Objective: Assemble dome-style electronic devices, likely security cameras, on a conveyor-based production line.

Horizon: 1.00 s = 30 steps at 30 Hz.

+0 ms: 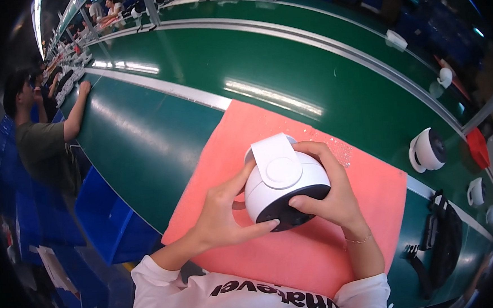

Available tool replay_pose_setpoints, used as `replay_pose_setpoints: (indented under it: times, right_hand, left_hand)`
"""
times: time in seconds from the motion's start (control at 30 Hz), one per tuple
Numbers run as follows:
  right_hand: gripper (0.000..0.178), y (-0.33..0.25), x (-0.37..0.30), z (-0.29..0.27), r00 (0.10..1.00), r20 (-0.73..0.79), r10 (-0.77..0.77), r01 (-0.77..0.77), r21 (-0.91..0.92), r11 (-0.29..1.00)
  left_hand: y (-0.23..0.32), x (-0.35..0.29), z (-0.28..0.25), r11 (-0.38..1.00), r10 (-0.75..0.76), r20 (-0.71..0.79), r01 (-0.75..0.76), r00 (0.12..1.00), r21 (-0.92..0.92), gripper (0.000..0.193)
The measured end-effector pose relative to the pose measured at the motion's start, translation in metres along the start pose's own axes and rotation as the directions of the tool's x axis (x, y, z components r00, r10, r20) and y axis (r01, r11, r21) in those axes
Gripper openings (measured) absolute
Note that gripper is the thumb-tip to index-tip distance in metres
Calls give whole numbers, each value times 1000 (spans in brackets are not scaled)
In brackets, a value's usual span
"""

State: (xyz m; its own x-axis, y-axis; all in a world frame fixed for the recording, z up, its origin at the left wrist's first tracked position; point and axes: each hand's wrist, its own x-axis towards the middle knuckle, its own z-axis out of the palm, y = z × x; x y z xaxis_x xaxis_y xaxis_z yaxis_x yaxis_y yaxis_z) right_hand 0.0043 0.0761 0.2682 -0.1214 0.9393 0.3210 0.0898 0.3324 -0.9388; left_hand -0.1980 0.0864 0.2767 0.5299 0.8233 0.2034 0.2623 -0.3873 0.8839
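Between both my hands is a round white security camera (285, 180) with a black front face and a white bracket arm curving over it. The black face tilts down toward me. My left hand (227, 206) grips its left side, thumb on the lower edge of the black face. Wrapped round the right side is my right hand (330, 185), its thumb pressed on the black face and fingers behind the shell. The camera is held over a pink foam mat (369, 220) lying on the green bench.
A similar white camera (427, 150) stands on the belt at right, with smaller ones beyond and a red bin (477, 148). A black bag (447, 243) lies at the bench's right. Blue crates (112, 216) sit at left below a seated co-worker (45, 135).
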Motion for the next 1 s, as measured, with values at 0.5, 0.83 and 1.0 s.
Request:
replay_pose_setpoints:
  times: [0.5,0.83,1.0]
  right_hand:
    - [65,-12,-6,-43,987,-153,-54,27,-175,984]
    - [72,-12,-15,-44,987,-147,-70,46,-161,986]
    - [68,-10,-17,-45,989,-138,-58,43,-108,993]
  left_hand:
    - [23,53,17,997,65,200,-74,978,37,88]
    - [23,51,33,942,287,78,-296,955,158,79]
    - [17,50,37,913,350,59,-354,935,203,79]
